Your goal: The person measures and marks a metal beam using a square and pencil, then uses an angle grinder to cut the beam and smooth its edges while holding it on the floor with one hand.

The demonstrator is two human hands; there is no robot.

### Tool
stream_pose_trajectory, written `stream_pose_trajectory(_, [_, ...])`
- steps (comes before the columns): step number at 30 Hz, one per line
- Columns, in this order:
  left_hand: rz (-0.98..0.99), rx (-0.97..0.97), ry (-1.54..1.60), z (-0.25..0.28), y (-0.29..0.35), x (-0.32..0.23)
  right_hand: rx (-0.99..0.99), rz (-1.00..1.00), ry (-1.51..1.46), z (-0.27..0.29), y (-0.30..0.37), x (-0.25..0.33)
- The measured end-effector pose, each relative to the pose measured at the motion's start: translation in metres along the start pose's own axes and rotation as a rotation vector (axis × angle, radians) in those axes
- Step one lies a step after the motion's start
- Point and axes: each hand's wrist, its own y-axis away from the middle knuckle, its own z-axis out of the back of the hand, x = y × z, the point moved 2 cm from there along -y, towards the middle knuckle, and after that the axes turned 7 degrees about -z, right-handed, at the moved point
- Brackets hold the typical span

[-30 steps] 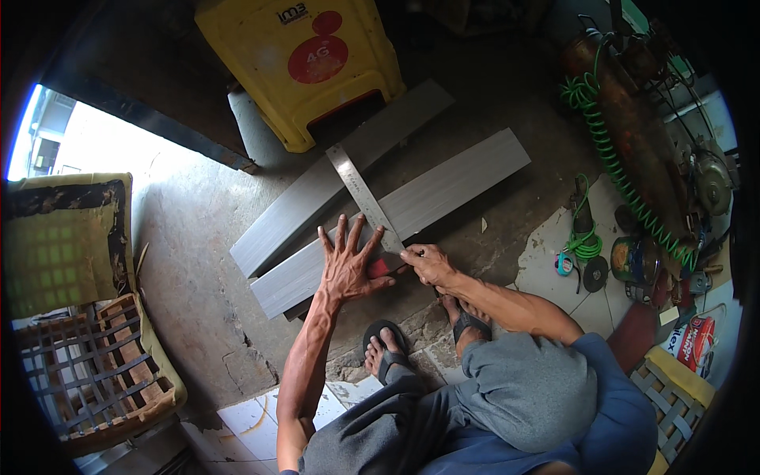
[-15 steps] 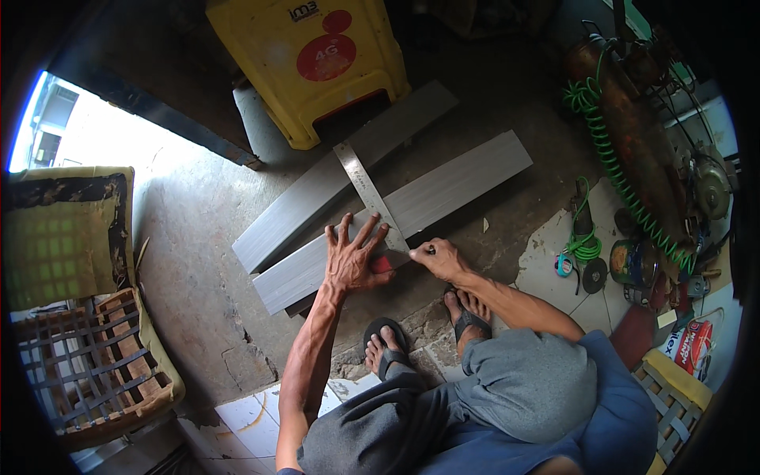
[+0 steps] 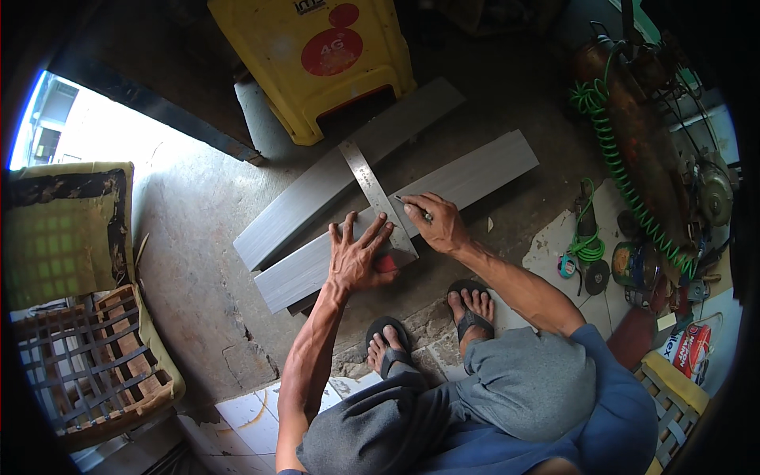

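A grey metal bar (image 3: 483,166) lies slantwise on the floor, with a second grey bar (image 3: 301,202) just beyond it. Across both rests a steel try square (image 3: 366,176), its red part (image 3: 384,263) partly under my left hand. Fingers spread, my left hand (image 3: 356,253) presses flat on the near bar and against the square. My right hand (image 3: 435,222) pinches a dark pencil (image 3: 402,200), whose tip is at the near bar beside the square's blade. Whether the tip touches the metal is too small to tell.
A yellow plastic stool (image 3: 317,79) stands beyond the bars. To the right are a rusty tank (image 3: 625,134) with a coiled green hose (image 3: 606,150), an angle grinder (image 3: 586,222) and a tape measure (image 3: 566,265). A worn chair frame (image 3: 103,348) is at the left.
My right hand has moved away from me, from the square's near end up along its blade, and the pencil tip now shows. My left hand stays spread in place.
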Motion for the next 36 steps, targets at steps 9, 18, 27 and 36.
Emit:
stream_pose_trajectory(9, [0.008, 0.006, -0.026, -0.005, 0.000, 0.001, 0.115, 0.160, 0.080, -0.008, -0.010, -0.002])
stream_pose_trajectory(18, [0.003, -0.018, -0.017, -0.003, -0.001, 0.000, 0.220, 0.007, 0.019, 0.039, 0.027, 0.026])
stream_pose_trajectory(27, [0.004, 0.010, -0.004, -0.002, -0.002, -0.001, 0.132, 0.128, 0.004, -0.014, -0.022, -0.014])
stream_pose_trajectory(36, [0.007, 0.037, -0.037, -0.001, 0.001, -0.001, 0.720, -0.433, 0.257, 0.033, 0.070, -0.004])
